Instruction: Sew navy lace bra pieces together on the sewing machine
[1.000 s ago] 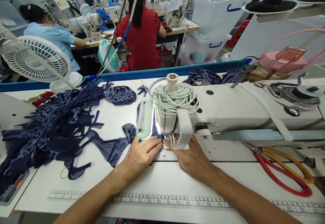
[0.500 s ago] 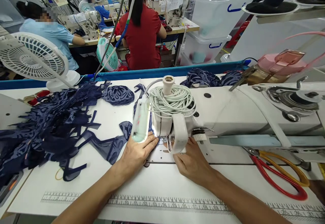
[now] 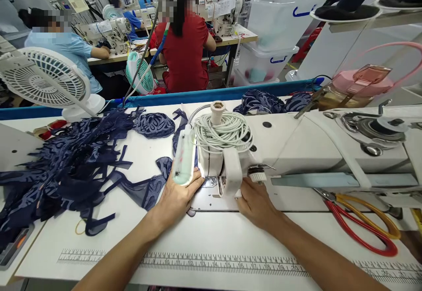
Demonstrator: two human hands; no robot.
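The white sewing machine (image 3: 303, 139) stretches from centre toward three o'clock. The navy fabric piece (image 3: 150, 192) lies at ten o'clock from the person's left hand (image 3: 178, 196), which rests flat, fingers extended. The right hand (image 3: 259, 204), at three o'clock from the left, curls, fingertips partly hidden; whether it pinches anything cannot be told.

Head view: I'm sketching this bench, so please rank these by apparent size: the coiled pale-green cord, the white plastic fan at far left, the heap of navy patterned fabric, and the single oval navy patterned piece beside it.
1. Heap of navy patterned fabric
2. White plastic fan
3. Coiled pale-green cord
4. Oval navy patterned piece
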